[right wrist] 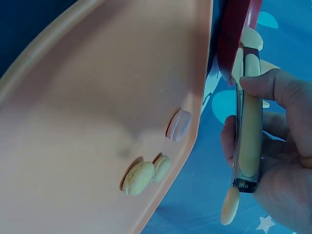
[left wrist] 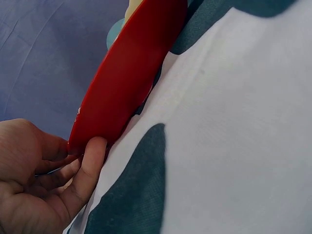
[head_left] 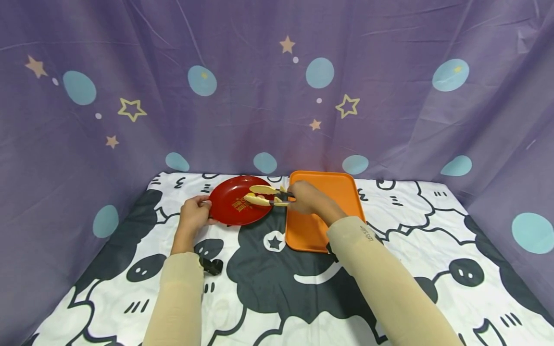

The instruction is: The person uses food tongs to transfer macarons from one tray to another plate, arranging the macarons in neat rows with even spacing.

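My left hand [head_left: 195, 211] grips the left rim of a red plate [head_left: 225, 197] with gold print, the thumb on one side and fingers on the other in the left wrist view. My right hand [head_left: 308, 196] holds a pair of tongs [head_left: 261, 189] with pale yellow tips, which reach over the right side of the plate. Something small and yellowish shows between the tips, too small to identify. Right of the plate lies an orange tray [head_left: 307, 233]. In the right wrist view, a pale purple macaron [right wrist: 179, 125] and two yellowish macarons [right wrist: 138, 178] sit near its edge.
A black-and-white cartoon cloth [head_left: 281, 288] covers the table. Behind it hangs a purple curtain [head_left: 242, 120] with stars and blue spots. The tray's left edge stands close to the plate, under my right hand. A black wrist device [head_left: 211, 265] sits at my left cuff.
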Action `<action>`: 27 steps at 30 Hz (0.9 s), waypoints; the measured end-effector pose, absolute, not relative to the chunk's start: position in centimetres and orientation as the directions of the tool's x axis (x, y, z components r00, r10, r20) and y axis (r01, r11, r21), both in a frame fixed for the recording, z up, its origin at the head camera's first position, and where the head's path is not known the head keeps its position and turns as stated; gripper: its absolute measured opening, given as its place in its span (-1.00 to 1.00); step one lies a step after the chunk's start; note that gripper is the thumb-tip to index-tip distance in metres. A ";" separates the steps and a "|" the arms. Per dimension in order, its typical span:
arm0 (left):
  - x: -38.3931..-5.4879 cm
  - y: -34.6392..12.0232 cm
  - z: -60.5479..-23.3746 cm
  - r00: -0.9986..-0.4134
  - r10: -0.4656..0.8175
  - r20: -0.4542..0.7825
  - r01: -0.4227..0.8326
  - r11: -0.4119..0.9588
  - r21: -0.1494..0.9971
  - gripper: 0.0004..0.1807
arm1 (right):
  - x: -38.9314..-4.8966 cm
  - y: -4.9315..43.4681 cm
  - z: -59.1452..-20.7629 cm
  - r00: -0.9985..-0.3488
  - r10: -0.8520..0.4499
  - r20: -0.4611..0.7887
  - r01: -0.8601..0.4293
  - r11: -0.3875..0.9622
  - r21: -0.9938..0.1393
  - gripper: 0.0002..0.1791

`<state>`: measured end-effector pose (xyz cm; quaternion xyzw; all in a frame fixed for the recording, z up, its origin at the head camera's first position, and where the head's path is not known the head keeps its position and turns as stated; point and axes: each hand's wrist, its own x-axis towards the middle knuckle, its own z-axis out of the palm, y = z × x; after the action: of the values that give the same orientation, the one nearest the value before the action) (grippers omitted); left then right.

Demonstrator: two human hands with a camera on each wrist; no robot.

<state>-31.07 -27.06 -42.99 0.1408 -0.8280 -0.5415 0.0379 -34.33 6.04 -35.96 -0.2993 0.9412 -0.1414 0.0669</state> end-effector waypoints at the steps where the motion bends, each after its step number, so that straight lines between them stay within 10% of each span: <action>1: -31.1 -27.0 -43.0 -0.958 -0.274 -0.091 -0.193 0.373 0.908 -0.55 | -34.3 6.1 -35.9 -0.811 -0.583 -0.037 -0.546 0.779 -0.308 -0.89; 27: -31.1 -27.0 -42.9 -0.957 -0.274 -0.098 -0.201 0.377 0.904 -0.54 | -32.9 12.8 -35.2 -0.861 -0.504 0.070 -0.483 0.766 -0.423 -0.61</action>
<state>-31.08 -26.97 -42.89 0.1431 -0.8290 -0.5395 0.0337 -32.89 12.80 -35.22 -0.2628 0.9395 -0.2185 0.0239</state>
